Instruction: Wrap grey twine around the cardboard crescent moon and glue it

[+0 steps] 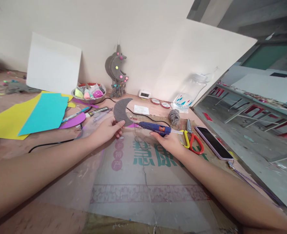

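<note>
My left hand (113,129) pinches the lower edge of a crescent moon (121,111) wrapped in grey yarn, held up above the work surface. In my right hand (166,140) is a blue glue gun (155,127), its nozzle pointing left at the moon's lower tip. Whether the nozzle touches the moon I cannot tell. A white glue stick (176,131) sticks out of the gun's back end. Beneath both hands lies a printed plastic sheet (143,175), and a thin strand of grey yarn (144,172) hangs down over it.
Behind stand a grey yarn ball (174,117), a clear bottle (190,91), a small clock (144,94) and a finished moon hanging (117,70). To the right lie scissors (196,144) and a phone (214,143). At left are coloured sheets (44,112) and a bowl (91,101) of clay packs.
</note>
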Available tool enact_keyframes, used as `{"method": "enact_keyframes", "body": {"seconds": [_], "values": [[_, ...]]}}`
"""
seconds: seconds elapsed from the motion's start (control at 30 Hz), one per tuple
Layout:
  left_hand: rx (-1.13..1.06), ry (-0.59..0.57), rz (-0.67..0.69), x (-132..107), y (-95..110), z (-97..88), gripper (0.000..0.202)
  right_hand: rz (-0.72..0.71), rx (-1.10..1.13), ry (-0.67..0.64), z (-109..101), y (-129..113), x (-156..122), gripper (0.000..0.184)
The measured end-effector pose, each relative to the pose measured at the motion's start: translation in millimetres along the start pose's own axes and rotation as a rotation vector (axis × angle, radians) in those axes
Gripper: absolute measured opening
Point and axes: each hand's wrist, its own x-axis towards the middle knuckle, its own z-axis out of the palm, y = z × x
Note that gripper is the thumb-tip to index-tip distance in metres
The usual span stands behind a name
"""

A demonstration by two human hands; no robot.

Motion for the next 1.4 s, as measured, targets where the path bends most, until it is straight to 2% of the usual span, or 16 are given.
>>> {"method": "enact_keyframes", "body": {"seconds": [0.1,0.27,0.5,0.67,0.73,0.87,1.0,1.17,1.4], "values": [[-0.028,0.012,-0.008,2,0,-0.8,0.024,0.026,0.035,0.003,-1,-6,0,0.029],[-0.114,0.009,-0.006,5,-3,-2.0,0.026,0.062,0.102,0.079,-10,-24,-1,0.025],[-0.083,0.007,0.029,4,-4,-0.4,0.029,0.064,0.278,0.177,-31,-30,14,0.038],[-0.058,-0.001,0.048,3,-2,0.0,0.026,0.102,-0.036,0.099,-40,-20,48,0.036],[-0.046,0.001,0.05,3,-1,0.0,0.026,0.157,-0.142,0.06,-37,-13,67,0.037],[-0.042,0.008,0.058,2,0,-0.1,0.028,0.235,-0.204,0.069,-19,5,106,0.034],[-0.058,-0.009,0.038,2,-1,-0.3,0.03,0.302,-0.254,0.035,4,25,128,0.031],[-0.036,-0.016,0.03,1,-1,0.0,0.028,0.308,-0.31,0.004,16,39,132,0.035],[-0.037,-0.028,0.037,1,-1,-0.1,0.029,0.193,-0.328,-0.003,4,34,114,0.042]]}}
